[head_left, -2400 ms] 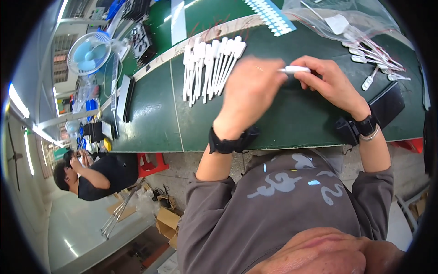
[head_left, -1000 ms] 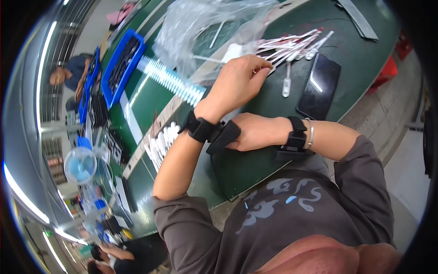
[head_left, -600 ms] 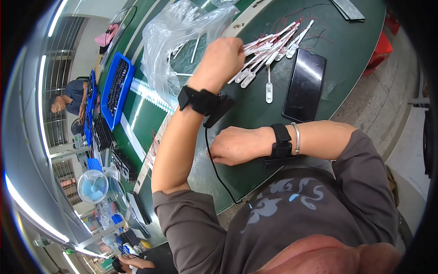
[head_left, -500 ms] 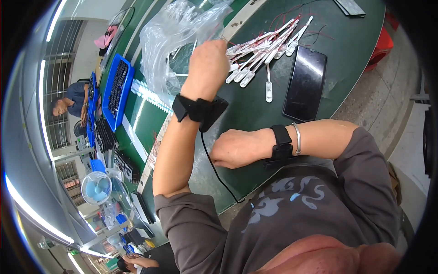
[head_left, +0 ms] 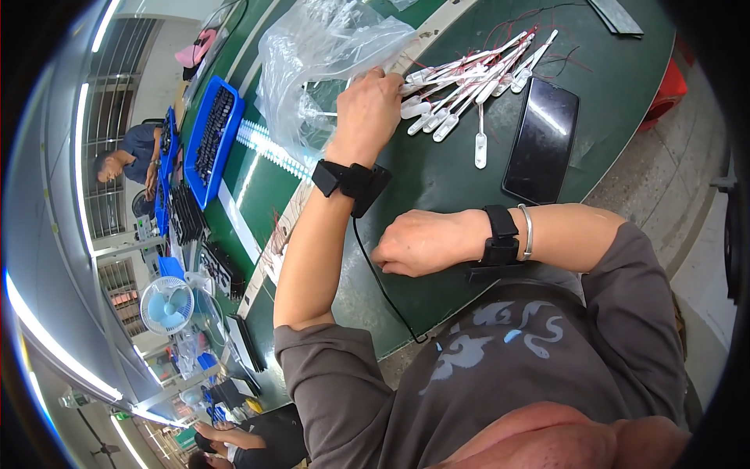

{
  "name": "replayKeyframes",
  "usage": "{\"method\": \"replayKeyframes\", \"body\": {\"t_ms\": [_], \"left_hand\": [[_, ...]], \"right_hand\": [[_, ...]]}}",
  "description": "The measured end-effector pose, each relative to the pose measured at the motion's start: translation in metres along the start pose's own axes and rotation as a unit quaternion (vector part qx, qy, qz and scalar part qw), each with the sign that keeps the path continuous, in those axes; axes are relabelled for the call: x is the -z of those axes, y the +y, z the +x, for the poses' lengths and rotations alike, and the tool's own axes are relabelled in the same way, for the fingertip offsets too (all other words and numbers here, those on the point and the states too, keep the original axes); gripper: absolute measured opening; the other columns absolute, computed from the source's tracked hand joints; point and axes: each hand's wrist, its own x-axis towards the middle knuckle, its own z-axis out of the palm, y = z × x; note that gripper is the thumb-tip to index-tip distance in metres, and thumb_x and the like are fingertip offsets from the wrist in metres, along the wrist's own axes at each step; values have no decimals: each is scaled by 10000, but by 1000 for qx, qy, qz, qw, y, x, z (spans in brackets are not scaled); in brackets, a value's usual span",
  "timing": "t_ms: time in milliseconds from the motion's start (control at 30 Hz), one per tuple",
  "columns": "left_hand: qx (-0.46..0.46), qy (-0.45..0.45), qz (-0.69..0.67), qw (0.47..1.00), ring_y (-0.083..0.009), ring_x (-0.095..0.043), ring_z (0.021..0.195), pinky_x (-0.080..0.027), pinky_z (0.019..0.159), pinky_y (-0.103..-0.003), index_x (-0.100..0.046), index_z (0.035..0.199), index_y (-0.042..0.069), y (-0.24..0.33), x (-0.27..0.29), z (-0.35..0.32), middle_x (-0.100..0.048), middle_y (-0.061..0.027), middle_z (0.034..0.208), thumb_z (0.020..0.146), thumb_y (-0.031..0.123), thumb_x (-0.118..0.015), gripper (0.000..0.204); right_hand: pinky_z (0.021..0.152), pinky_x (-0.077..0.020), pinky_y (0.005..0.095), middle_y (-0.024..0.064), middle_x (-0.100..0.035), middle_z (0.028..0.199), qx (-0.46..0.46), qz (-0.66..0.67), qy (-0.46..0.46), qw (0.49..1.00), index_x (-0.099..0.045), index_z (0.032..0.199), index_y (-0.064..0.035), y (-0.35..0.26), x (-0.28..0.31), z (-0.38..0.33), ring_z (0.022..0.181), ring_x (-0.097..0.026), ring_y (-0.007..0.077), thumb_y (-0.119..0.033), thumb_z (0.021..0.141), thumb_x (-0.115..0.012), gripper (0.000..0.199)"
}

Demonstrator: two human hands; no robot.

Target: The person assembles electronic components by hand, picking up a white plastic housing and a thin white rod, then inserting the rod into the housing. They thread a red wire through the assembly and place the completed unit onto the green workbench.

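My left hand [head_left: 369, 109] is bent over the near end of a pile of slim white sticks [head_left: 469, 86] with rounded, windowed ends and thin red wires. Its fingers are curled beside a clear plastic bag [head_left: 301, 59]; what they grip is hidden. Lower down, my right hand [head_left: 426, 242] rests close over the green table [head_left: 461, 187], fingers pressed together, and whatever is in them cannot be made out. One white stick [head_left: 481, 148] lies apart from the pile, pointing toward me. Both wrists wear black straps.
A black phone [head_left: 541, 141] lies right of the pile. Grey flat pieces [head_left: 616, 16] sit at the table's far edge. On the left are a blue tray [head_left: 211, 141] of dark parts and a fan [head_left: 166, 305]. A red stool [head_left: 666, 98] stands beyond the right edge. Other people work at left.
The left hand has dropped from a raised position onto the end of the pile by the bag. The right hand stays nearly in place. The whole view has shifted slightly.
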Motion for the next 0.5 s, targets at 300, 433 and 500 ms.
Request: {"method": "replayKeyframes", "body": {"t_ms": [300,433,500], "left_hand": [[27,18,-7,999,-297,-658,938,-525,771,-384,-703,1017,103,18,56,-32,-700,-72,960,876,177,-680,161],[46,73,14,996,-279,-654,887,-528,706,-392,-674,1000,87,24,90,-70,-678,-57,911,855,152,-688,159],[89,82,4,993,-257,-654,842,-521,689,-369,-686,1007,86,25,99,-96,-682,-57,906,853,155,-709,170]], "right_hand": [[714,-517,470,169,-681,824,-2,31,-13,999,-657,903,-14,1,3,1,804,-652,379,-183,901,-596,180],[727,-519,453,164,-691,853,-1,70,-24,997,-674,940,-20,-4,6,1,813,-657,364,-194,915,-599,191],[733,-521,430,158,-695,867,-28,92,-39,995,-685,969,-24,-8,12,3,813,-662,345,-202,925,-607,199]]}}
